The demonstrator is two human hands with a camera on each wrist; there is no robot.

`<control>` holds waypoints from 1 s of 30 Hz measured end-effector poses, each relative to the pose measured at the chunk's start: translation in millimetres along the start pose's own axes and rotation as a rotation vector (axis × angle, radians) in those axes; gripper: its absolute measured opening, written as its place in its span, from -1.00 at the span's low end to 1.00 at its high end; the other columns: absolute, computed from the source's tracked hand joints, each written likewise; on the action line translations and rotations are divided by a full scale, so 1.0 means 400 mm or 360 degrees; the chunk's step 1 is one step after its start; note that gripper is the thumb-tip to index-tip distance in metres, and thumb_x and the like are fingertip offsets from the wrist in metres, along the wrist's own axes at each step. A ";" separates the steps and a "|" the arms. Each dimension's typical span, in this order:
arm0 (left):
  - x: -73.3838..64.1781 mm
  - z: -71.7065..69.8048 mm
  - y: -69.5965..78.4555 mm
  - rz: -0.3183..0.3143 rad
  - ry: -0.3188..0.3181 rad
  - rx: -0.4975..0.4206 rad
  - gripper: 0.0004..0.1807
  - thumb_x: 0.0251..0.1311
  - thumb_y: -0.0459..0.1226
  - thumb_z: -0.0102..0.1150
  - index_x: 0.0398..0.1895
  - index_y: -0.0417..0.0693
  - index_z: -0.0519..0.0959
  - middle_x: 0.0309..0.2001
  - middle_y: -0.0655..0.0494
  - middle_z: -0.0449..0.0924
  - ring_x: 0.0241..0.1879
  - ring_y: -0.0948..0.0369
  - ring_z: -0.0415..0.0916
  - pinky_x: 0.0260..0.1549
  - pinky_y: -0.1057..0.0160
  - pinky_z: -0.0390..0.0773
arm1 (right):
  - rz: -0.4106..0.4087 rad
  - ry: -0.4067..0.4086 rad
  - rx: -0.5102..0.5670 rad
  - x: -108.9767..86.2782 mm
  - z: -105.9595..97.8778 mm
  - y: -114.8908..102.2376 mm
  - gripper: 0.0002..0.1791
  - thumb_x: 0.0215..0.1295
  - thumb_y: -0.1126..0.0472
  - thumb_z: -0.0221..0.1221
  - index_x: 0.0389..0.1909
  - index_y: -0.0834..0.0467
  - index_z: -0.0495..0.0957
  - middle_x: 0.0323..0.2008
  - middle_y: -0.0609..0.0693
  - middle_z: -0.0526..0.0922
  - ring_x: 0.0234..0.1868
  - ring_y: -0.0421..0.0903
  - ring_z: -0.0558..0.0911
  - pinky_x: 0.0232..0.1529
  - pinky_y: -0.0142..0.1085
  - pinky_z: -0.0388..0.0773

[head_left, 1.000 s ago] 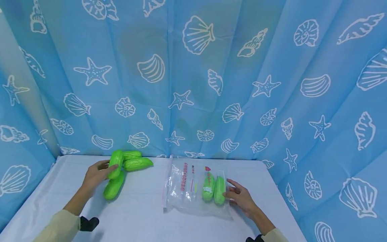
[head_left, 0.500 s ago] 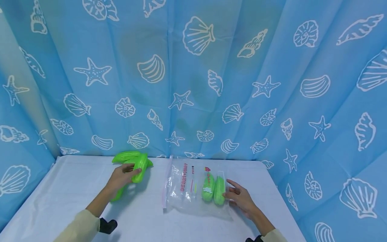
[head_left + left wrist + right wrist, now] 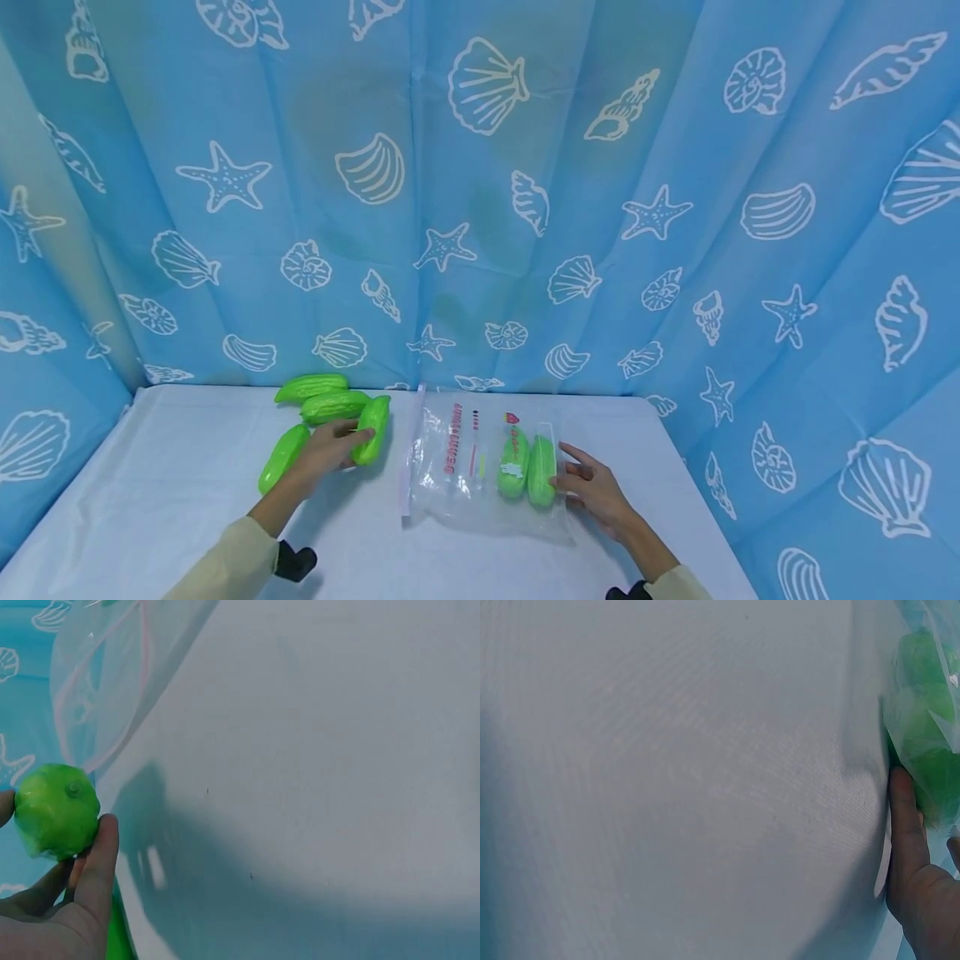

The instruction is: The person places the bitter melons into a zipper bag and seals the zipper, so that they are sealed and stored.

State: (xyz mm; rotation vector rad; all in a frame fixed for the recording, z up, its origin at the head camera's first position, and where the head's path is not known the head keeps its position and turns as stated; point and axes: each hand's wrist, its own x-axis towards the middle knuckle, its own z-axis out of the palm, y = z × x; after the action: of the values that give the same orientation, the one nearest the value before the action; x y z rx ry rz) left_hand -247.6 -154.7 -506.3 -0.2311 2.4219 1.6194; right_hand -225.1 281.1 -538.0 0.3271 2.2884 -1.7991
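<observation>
In the head view my left hand (image 3: pixel 332 446) holds a bright green, ridged cucumber (image 3: pixel 372 429) between thumb and fingers, left of the bag's mouth. Its rounded end faces the left wrist camera as a green knob (image 3: pixel 58 810). A clear zip bag (image 3: pixel 442 500) with red print lies with its mouth toward the left hand. Inside, near its closed end, two cucumbers (image 3: pixel 542 471) lie side by side. My right hand (image 3: pixel 596 492) holds that closed end, thumb over the nearer cucumber and fingers along the edge. In the right wrist view the bag (image 3: pixel 930 712) rises beside the fingers.
Two more cucumbers (image 3: pixel 333 406) lie at the back left of the white table (image 3: pixel 465 567). Another cucumber (image 3: pixel 283 457) lies beside the left wrist. A blue curtain (image 3: pixel 480 192) with white shell prints hangs behind the table's back edge.
My left hand has carried its cucumber to the right, from the far left pile toward the bag's mouth. My right hand and the bag have stayed in place.
</observation>
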 end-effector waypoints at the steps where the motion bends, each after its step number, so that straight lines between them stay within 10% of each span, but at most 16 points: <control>1: 0.002 0.004 0.000 -0.0010 -0.0009 -0.0007 -0.18 0.23 0.10 0.21 0.36 -0.29 0.29 0.28 -0.28 0.35 0.09 -0.05 0.48 -0.06 0.07 0.60 | -0.0001 -0.0003 0.0002 0.001 0.000 0.000 -0.14 0.04 0.12 0.45 0.40 -0.02 0.32 0.21 0.20 0.41 0.07 0.06 0.50 -0.08 -0.10 0.62; 30: 0.007 0.068 0.003 -0.0085 -0.0146 -0.0150 -0.22 0.21 0.00 0.27 0.27 -0.44 0.31 0.13 -0.31 0.44 -0.04 -0.03 0.57 -0.19 0.12 0.67 | -0.0152 0.0048 0.0063 -0.001 0.009 -0.005 -0.16 0.01 0.30 0.43 0.38 0.08 0.34 0.40 0.10 0.30 0.23 0.12 0.44 -0.02 -0.11 0.61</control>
State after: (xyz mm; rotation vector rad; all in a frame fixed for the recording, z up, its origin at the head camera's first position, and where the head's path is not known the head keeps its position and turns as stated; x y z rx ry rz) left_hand -247.9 -129.3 -516.1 -0.2294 2.2555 1.6848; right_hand -225.4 277.1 -537.0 0.2570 2.3287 -1.8998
